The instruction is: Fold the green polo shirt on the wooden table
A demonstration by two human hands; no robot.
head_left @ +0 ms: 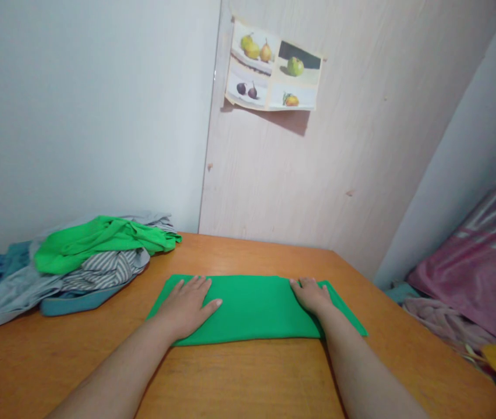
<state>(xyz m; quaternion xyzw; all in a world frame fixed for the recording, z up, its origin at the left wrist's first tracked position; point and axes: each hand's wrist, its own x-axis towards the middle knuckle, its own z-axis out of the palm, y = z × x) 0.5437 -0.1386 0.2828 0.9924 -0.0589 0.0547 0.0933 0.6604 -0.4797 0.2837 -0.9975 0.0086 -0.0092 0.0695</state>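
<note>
A green folded cloth (257,308) lies flat on the wooden table (248,384), its long side running across in front of me. My left hand (189,308) rests palm down on the cloth's left part, thumb out to the side and fingers stretched toward the far edge. On the right part, my right hand (311,295) also lies flat, with its fingers reaching the far edge. Neither hand grips anything. What kind of garment or fabric the cloth is cannot be made out while folded.
A loose heap of clothes, with a bright green garment (99,238) and a striped one (108,270), lies at the table's left. A wall stands behind, with a fruit picture sheet (274,67). Pink fabric (470,279) hangs beyond the right edge.
</note>
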